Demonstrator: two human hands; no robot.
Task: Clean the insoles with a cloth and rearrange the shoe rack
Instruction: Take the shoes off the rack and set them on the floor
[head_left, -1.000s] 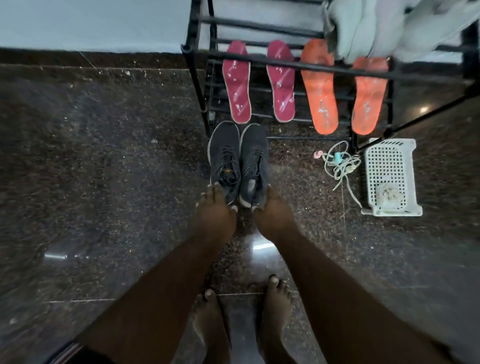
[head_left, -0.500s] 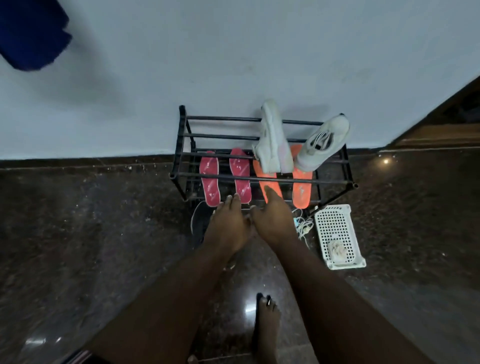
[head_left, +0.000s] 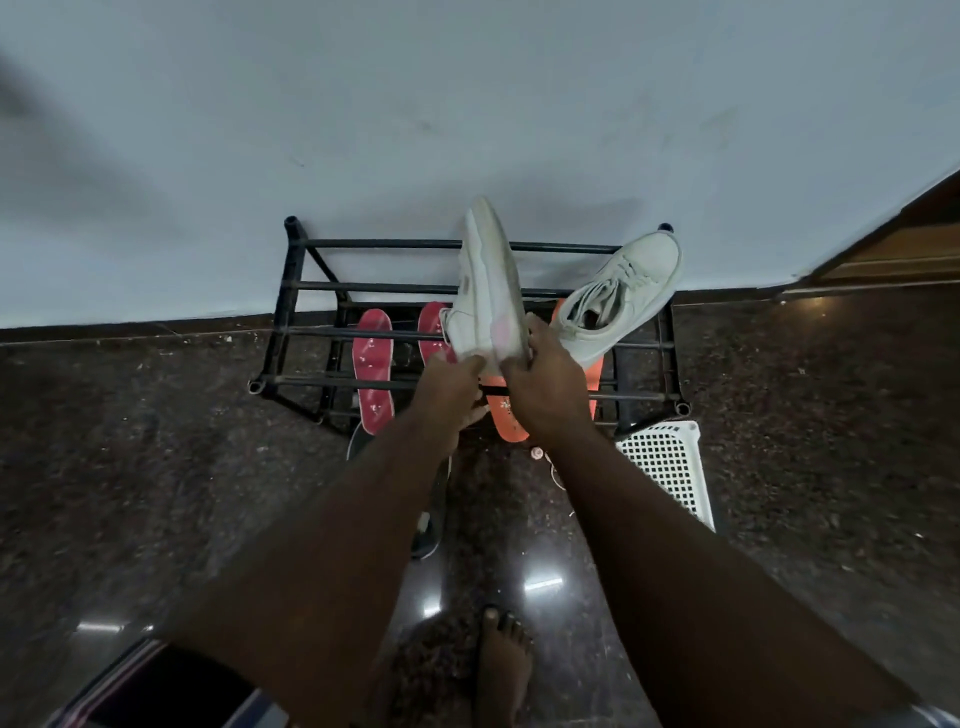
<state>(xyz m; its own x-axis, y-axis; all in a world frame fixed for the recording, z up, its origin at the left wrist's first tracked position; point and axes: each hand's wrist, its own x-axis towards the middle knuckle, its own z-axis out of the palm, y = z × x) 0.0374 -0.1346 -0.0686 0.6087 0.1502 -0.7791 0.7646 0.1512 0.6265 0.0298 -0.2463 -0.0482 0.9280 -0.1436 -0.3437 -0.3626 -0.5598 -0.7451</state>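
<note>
Wall (head_left: 363, 130): pale, behind the shoe rack, meeting the floor at a dark skirting.
Floor (head_left: 130, 467): dark speckled stone with light glints, under the shoe rack.
Shoe rack (head_left: 291, 332): black metal bars, set against the wall, two tiers showing.
Basket (head_left: 670, 467): white, perforated, on the floor just off the shoe rack's front right corner.
Second white shoe (head_left: 623, 296): on the shoe rack's top tier at its right end, opening and laces facing up.
Held white shoe (head_left: 491, 291): above the middle of the shoe rack's top tier, turned on its side, toe toward the wall, heel toward the person.
Dark shoe (head_left: 434, 525): on the floor in front of the shoe rack, mostly hidden by the left forearm.
Red insoles (head_left: 371, 374): a pair on the shoe rack's lower tier, left half; the right one partly hidden.
Orange insoles (head_left: 506, 415): lower tier, right half, partly covered by hands and shoes.
Left hand (head_left: 447, 384): fingers curled, thumb pinching the held white shoe's heel end.
Right hand (head_left: 545, 384): fingers wrapped around the same heel from the right.
Bare foot (head_left: 501, 654): on the floor, well in front of the shoe rack.
</note>
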